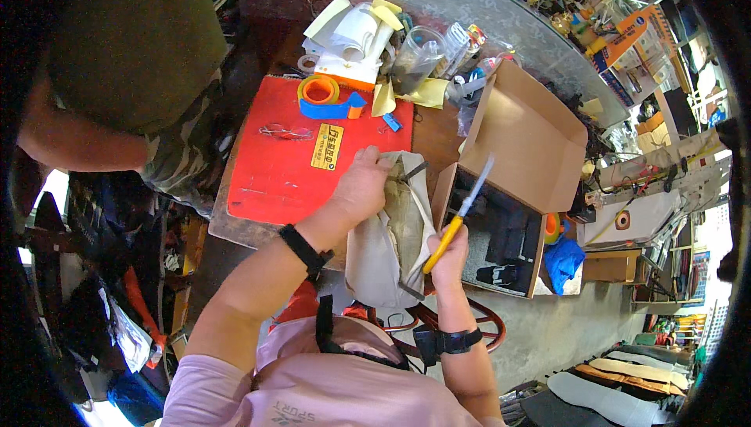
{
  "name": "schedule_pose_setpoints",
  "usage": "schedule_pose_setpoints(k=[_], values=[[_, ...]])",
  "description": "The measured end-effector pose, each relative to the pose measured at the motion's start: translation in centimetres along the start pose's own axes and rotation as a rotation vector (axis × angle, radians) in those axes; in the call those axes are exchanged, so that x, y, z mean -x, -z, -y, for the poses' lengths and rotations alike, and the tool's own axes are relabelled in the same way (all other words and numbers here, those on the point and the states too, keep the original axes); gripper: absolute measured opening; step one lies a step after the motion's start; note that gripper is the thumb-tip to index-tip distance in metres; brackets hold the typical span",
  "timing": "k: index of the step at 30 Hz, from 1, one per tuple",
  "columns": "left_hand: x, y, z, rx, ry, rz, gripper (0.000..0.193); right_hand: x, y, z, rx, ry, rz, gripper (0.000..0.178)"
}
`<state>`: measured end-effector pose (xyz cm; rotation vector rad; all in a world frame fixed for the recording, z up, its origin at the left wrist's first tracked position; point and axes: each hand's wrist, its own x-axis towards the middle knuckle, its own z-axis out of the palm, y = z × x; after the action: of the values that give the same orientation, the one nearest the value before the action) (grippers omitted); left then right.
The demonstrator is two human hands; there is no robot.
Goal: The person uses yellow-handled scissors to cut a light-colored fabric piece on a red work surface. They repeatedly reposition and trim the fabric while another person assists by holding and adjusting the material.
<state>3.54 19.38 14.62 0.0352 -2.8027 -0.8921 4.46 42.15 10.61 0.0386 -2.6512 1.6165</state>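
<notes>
A pale beige padded piece, like a cover with its edges folded open, lies at the front edge of the table. Its inner side is a dull olive-brown, and dark strips show at its top and bottom ends. My left hand grips its upper left edge, fingers bent over it, the thumb hidden. In my right hand is a yellow utility knife, held by its handle beside the piece's right edge. The knife's long blade points up and away from me, over the open cardboard box.
Right of the piece stands an open cardboard box with dark contents. A red mat carries tape rolls in a blue dispenser. Papers and a clear plastic jar crowd the back. At the left stands another person.
</notes>
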Motion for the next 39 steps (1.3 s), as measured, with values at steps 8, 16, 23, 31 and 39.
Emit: schedule_pose_setpoints(k=[8, 16, 23, 31, 39], values=[[6.8, 1.3, -2.7, -0.04, -0.561, 0.158, 0.021, 0.8, -0.4, 3.8, 0.232, -0.079, 0.118, 0.038], [9.4, 2.2, -2.8, 0.092, -0.629, 0.36, 0.038, 1.8, 1.7, 5.3, 0.497, -0.072, 0.296, 0.047], [10.1, 3.6, -2.3, 0.087, -0.667, 0.488, 0.038, 0.1, 3.0, 1.8, 0.402, -0.119, 0.124, 0.035], [12.8, 2.2, -5.5, 0.142, -0.56, 0.378, 0.031, 1.5, 1.6, -0.6, -0.198, -0.395, 0.016, 0.026], [14.5, 0.1, -4.6, 0.243, -0.419, 0.233, 0.032, 8.6, 11.5, 2.0, -0.54, -0.606, 0.569, 0.03]])
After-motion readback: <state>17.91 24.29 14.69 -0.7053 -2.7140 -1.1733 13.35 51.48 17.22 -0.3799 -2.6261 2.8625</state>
